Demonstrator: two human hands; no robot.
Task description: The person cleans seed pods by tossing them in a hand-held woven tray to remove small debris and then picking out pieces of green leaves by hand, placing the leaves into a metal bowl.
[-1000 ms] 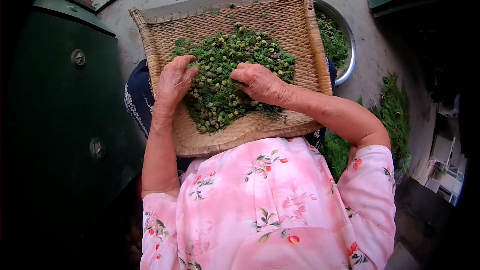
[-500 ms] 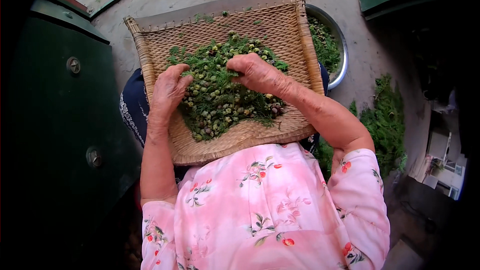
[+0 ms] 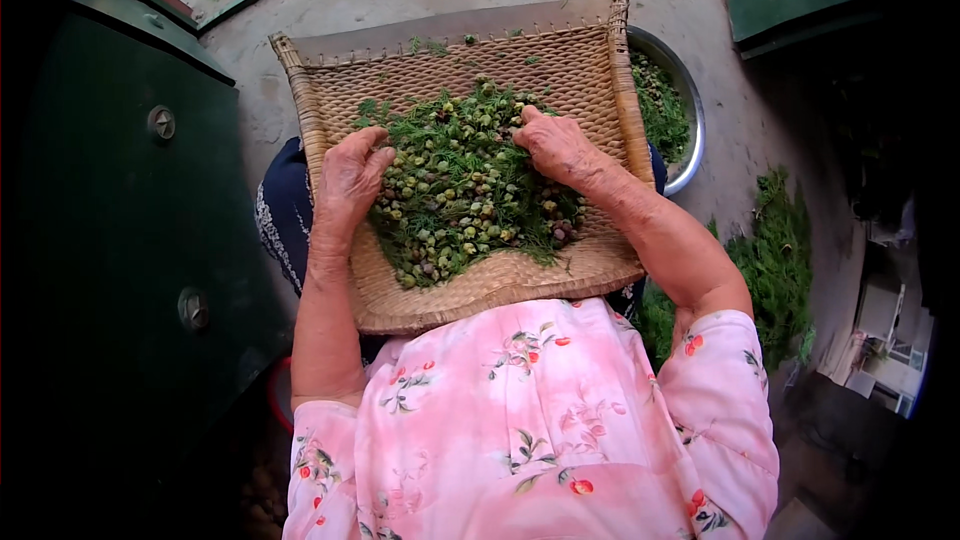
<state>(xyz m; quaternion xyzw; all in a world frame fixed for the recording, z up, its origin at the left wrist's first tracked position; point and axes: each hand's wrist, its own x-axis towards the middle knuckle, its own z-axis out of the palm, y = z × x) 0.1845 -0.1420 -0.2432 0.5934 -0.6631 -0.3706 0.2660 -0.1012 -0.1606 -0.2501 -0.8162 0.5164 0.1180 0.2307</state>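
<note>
Noted nearest: pink floral shirt (image 3: 500,410), then forearms (image 3: 650,220) reaching forward, angled inward. Found ahead: woven tray (image 3: 350,80) bearing heaped green cones and sprigs (image 3: 460,185). Observed left hand (image 3: 350,170) curled narrow at heap's left edge, right hand (image 3: 558,148) likewise at upper right; cannot tell of any held piece. Recorded beyond: metal basin (image 3: 694,120) of greenery.

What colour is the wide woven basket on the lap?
The wide, scoop-shaped woven basket is mostly tan and brown, clearest in the head view.

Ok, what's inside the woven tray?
Small greenish pods and feathery sprigs lie heaped in the woven tray; its bottom beneath them is covered and can't be seen.
</note>
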